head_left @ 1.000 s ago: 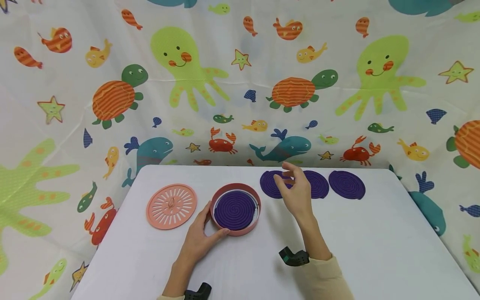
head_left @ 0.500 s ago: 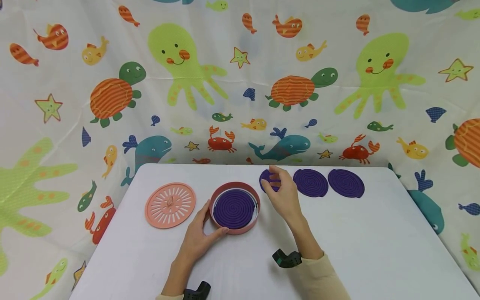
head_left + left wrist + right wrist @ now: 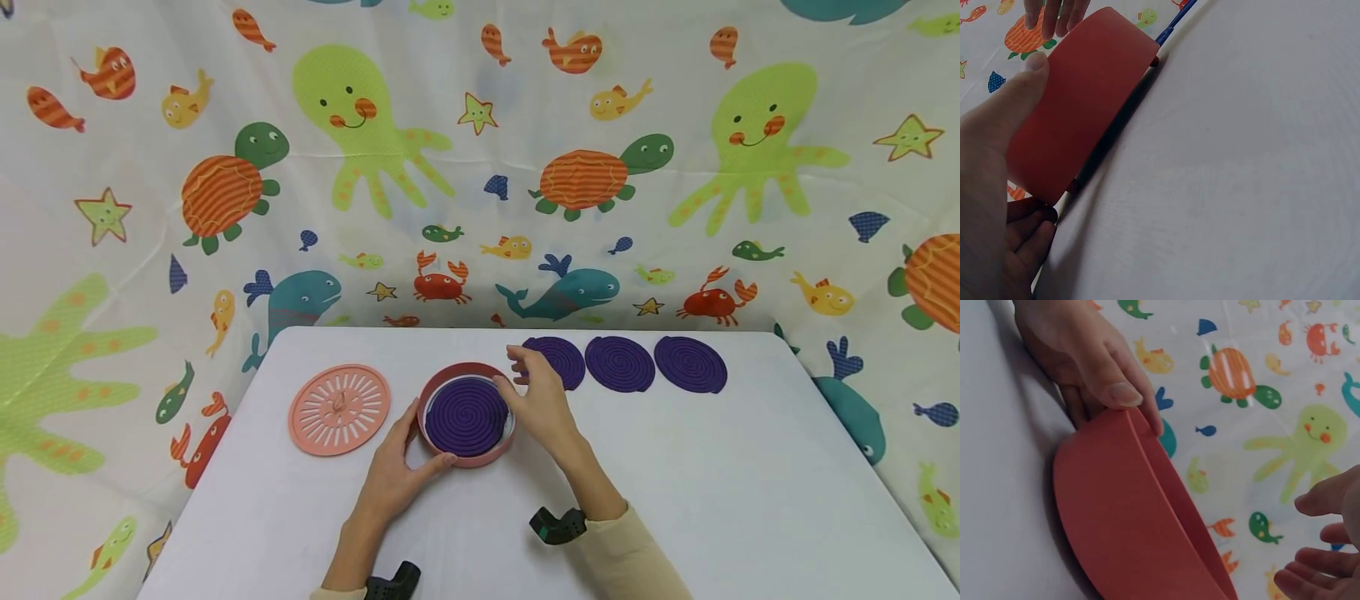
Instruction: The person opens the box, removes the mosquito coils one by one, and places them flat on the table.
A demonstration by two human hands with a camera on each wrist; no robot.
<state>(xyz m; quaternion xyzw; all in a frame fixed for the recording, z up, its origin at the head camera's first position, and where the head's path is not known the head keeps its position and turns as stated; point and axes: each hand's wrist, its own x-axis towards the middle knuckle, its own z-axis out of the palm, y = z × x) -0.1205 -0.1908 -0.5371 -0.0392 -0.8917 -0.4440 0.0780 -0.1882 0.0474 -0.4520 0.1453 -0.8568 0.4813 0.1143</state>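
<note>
My left hand (image 3: 399, 468) holds a round pink mosquito coil box (image 3: 491, 457) on the table, thumb at its near side and fingers around its left. Inside the box lies a purple mosquito coil (image 3: 466, 416), with some white lining showing around it. My right hand (image 3: 542, 407) hovers at the box's right rim, its fingers loosely bent and holding nothing. In the right wrist view, this right hand (image 3: 1329, 550) is apart from the box wall (image 3: 1122, 512), while the left thumb presses the rim. The left wrist view shows the box's smooth side (image 3: 1079, 106) beside the left thumb.
Left of the box lies a pink slotted lid (image 3: 322, 435) with a small raised piece at its centre. Three purple coils line the table's back right: one (image 3: 561, 360) partly behind my right hand, a middle one (image 3: 619, 364) and a right one (image 3: 691, 365). A sea-animal curtain (image 3: 480, 208) hangs behind.
My right hand has moved left and nearer, from over the row of coils to the box's right rim, uncovering more of the coils. The left hand keeps its hold on the box.
</note>
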